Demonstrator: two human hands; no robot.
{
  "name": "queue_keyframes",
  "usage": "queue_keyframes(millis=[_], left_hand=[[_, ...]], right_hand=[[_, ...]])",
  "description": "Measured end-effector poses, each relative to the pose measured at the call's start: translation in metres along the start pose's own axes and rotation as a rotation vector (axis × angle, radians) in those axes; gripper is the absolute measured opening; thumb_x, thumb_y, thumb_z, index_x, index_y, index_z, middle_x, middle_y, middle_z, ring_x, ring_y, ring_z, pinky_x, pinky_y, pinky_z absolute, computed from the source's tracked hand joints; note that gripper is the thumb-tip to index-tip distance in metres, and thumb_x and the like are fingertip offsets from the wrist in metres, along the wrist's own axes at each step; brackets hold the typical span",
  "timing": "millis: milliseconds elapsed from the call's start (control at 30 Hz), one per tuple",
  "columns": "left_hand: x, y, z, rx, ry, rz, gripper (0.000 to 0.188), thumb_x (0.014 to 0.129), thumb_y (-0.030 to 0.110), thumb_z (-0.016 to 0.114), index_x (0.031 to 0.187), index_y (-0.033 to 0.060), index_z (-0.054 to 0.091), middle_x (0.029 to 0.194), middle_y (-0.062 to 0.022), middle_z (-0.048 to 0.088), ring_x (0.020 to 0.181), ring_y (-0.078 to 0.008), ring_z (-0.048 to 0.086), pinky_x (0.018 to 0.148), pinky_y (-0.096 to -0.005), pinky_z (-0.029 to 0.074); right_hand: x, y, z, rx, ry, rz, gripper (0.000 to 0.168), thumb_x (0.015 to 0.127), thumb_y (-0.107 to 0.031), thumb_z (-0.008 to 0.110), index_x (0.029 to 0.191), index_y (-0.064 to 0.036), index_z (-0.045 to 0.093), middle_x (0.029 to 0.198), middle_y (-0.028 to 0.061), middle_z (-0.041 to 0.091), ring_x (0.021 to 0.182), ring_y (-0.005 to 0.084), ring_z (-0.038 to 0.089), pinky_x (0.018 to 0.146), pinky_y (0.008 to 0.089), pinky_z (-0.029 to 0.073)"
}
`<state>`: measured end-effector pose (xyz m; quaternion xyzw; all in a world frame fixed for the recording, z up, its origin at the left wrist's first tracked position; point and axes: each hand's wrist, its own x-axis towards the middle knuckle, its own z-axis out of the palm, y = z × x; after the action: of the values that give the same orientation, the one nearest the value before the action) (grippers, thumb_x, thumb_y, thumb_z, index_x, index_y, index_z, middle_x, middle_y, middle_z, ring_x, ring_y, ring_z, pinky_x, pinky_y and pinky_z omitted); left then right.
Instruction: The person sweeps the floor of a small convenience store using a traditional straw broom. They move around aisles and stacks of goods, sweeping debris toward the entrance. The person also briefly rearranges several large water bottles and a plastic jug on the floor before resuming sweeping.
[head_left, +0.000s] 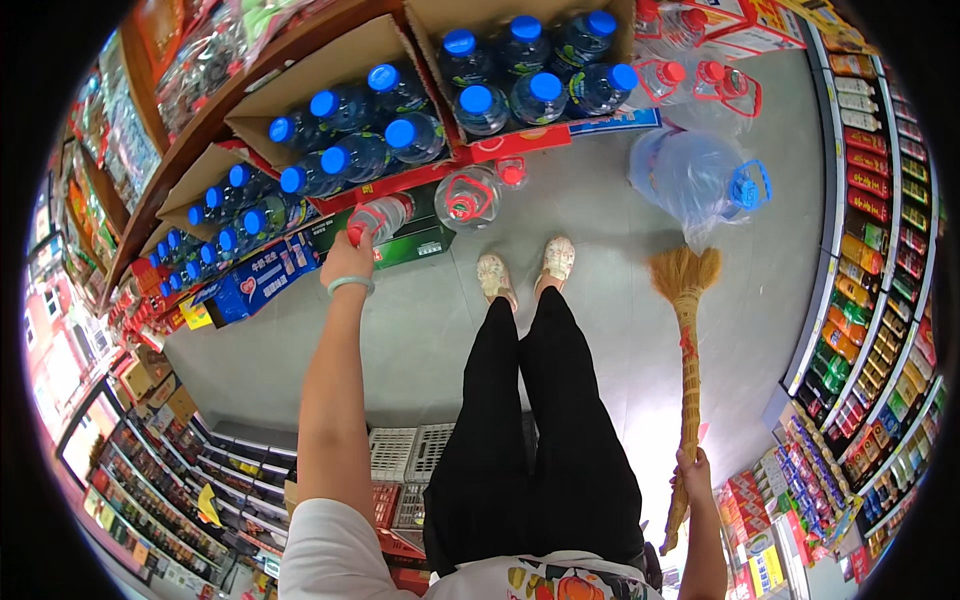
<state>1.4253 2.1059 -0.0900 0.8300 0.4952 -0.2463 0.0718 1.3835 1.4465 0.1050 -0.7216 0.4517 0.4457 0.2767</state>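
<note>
My left hand (349, 259), with a pale green bangle on the wrist, is closed on the red cap end of a clear plastic bottle (388, 217). The bottle tilts over a green carton (416, 244) on the floor, beside the boxes of blue-capped bottles. My right hand (694, 471) grips the handle of a straw broom (688, 360), whose bristles point away from me. Just beyond the bristles lies a large blue-capped water jug (694, 176) in clear plastic wrap. A large clear bottle with a red handle (466, 199) stands upright near the green carton.
Open cardboard boxes of blue-capped bottles (544, 86) line the far side. More red-capped jugs (709, 75) stand at the far right. Drink shelves (825, 300) curve along the right. Plastic crates (391, 454) are behind my legs at the left. A blue carton (262, 281) sits on the left.
</note>
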Motion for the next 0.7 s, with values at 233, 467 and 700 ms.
queue_keyframes(millis=[233, 467, 700], left_hand=[[-0.013, -0.007, 0.017, -0.069, 0.008, -0.106, 0.056, 0.085, 0.052, 0.05, 0.108, 0.0013, 0.052, 0.105, -0.0235, 0.063, 0.098, -0.0395, 0.061, 0.08, -0.0464, 0.048], [-0.049, 0.095, 0.042, -0.159, 0.355, 0.588, 0.046, 0.075, 0.032, 0.069, 0.105, 0.0014, 0.053, 0.093, -0.0162, 0.058, 0.093, -0.0352, 0.057, 0.079, -0.0435, 0.045], [0.004, 0.227, 0.15, 0.327, 0.195, 0.784, 0.049, 0.077, 0.038, 0.066, 0.111, 0.0085, 0.047, 0.093, -0.0107, 0.063, 0.086, -0.0295, 0.062, 0.082, -0.0412, 0.043]], right_hand=[[0.011, -0.002, -0.003, 0.047, -0.053, 0.012, 0.036, 0.086, -0.027, 0.063, 0.107, -0.005, 0.043, 0.062, 0.0059, 0.05, 0.042, 0.017, 0.052, 0.039, 0.0305, 0.045], [0.008, -0.015, -0.002, 0.067, -0.081, 0.069, 0.033, 0.085, -0.018, 0.064, 0.105, -0.003, 0.042, 0.066, 0.0055, 0.049, 0.049, 0.0149, 0.052, 0.042, 0.0297, 0.048], [0.007, -0.04, 0.001, 0.04, -0.012, 0.113, 0.034, 0.084, -0.017, 0.064, 0.105, -0.003, 0.042, 0.069, 0.0056, 0.05, 0.05, 0.0133, 0.052, 0.043, 0.0282, 0.049]])
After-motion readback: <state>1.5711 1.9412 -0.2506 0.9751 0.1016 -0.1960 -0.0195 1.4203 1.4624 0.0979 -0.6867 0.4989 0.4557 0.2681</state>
